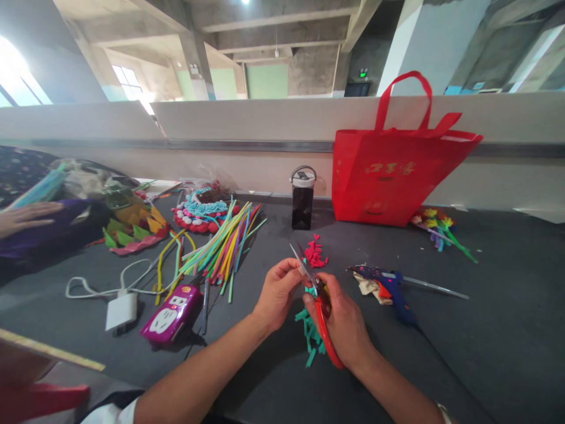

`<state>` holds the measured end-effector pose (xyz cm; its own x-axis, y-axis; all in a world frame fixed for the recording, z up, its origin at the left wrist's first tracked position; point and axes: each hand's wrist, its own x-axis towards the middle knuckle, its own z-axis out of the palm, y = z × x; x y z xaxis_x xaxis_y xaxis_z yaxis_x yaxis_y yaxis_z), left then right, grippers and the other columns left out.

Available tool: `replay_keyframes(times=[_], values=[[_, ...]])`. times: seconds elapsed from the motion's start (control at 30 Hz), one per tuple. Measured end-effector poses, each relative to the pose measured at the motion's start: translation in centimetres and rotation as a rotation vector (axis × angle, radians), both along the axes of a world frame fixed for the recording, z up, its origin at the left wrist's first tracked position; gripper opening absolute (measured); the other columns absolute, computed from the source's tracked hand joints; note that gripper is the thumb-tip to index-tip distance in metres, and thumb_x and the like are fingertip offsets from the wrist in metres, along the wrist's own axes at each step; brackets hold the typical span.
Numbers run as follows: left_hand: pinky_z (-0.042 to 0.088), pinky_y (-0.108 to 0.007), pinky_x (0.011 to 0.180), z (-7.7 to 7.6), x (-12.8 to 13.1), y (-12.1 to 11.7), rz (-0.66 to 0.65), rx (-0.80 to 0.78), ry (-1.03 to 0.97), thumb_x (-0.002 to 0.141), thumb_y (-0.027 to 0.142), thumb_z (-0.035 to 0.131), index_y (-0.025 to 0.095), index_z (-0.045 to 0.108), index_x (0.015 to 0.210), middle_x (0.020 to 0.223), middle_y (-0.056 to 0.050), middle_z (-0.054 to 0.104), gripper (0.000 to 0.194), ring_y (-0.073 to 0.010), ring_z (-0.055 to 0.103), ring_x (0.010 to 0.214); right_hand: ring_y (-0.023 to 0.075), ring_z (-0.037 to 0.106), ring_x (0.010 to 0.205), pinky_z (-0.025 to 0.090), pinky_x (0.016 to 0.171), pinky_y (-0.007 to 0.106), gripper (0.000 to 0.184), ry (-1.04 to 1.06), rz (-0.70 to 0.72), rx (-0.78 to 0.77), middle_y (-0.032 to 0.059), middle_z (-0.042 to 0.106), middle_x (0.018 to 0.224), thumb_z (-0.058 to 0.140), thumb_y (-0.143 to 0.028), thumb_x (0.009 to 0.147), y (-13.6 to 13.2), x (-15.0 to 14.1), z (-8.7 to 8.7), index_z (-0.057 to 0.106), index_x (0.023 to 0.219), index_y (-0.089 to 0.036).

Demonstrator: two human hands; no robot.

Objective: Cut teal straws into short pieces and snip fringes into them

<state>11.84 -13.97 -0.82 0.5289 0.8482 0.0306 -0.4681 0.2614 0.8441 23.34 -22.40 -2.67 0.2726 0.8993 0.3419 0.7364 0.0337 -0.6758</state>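
Note:
My right hand (342, 321) grips a pair of scissors (325, 333) with red-orange handles, blades pointing up and to the left. Close to the blades, my left hand (276, 294) is closed in a pinch, and what its fingertips hold is too small to make out. Beneath the scissors lies a loose heap of cut teal strips (310, 338), partly covered by my right hand. Just beyond the hands sits a small pile of cut red-pink pieces (314, 254).
Left of my hands are colourful pipe cleaners (238, 235), a purple power socket (172, 315) and a white adapter (120, 311). A black bottle (302, 206) and red bag (384, 176) stand behind. A blue glue gun (397, 291) lies right. Another person's hand (26, 218) shows far left.

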Motion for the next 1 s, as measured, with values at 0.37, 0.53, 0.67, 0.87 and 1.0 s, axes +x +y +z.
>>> replay_keyframes(times=[0.37,0.53,0.67,0.87,1.0], values=[[0.045,-0.024,0.067,-0.04,-0.01,-0.1,-0.001,-0.019,-0.001,0.075,0.028,0.073,0.015,0.062,0.074,0.066,-0.001,0.063,0.017,-0.011,0.057,0.062,0.0198,0.069,0.083,0.052,0.065,0.026,0.029,0.089,0.048,0.004,0.0041,0.07,0.097,0.049,-0.039,0.091,-0.11,-0.17,0.08,0.051,0.115,-0.023],[0.044,-0.024,0.067,0.0,-0.05,-0.06,-0.01,-0.016,-0.004,0.075,0.028,0.073,0.015,0.062,0.075,0.066,0.0,0.063,0.016,-0.0106,0.056,0.062,0.0176,0.068,0.074,0.051,0.062,0.025,0.029,0.105,0.052,0.008,0.0019,0.069,0.087,0.05,-0.041,0.091,-0.1,-0.2,0.03,0.051,0.114,-0.023],[0.044,-0.024,0.066,0.04,-0.05,0.0,0.0,-0.023,-0.001,0.072,0.029,0.075,0.015,0.062,0.074,0.065,0.0,0.062,0.019,-0.0108,0.056,0.061,0.0152,0.065,0.064,0.05,0.059,0.024,0.028,0.108,0.048,0.025,-0.0006,0.068,0.08,0.051,-0.041,0.09,-0.05,-0.19,-0.17,0.053,0.111,-0.023],[0.044,-0.023,0.065,-0.21,-0.07,-0.07,-0.014,-0.025,0.001,0.072,0.029,0.075,0.015,0.063,0.075,0.066,0.0,0.063,0.019,-0.0109,0.056,0.062,0.0194,0.068,0.074,0.053,0.064,0.028,0.032,0.055,0.039,0.027,0.0031,0.069,0.087,0.049,-0.043,0.091,0.05,-0.07,-0.23,0.05,0.116,-0.022],[0.043,-0.022,0.065,-0.37,0.02,-0.31,-0.026,-0.036,-0.007,0.073,0.025,0.075,0.015,0.062,0.074,0.066,0.0,0.063,0.016,-0.0102,0.056,0.062,0.0197,0.069,0.081,0.053,0.069,0.03,0.031,0.039,0.046,0.029,0.0047,0.069,0.096,0.048,-0.041,0.092,0.06,-0.01,-0.1,0.049,0.117,-0.023]])
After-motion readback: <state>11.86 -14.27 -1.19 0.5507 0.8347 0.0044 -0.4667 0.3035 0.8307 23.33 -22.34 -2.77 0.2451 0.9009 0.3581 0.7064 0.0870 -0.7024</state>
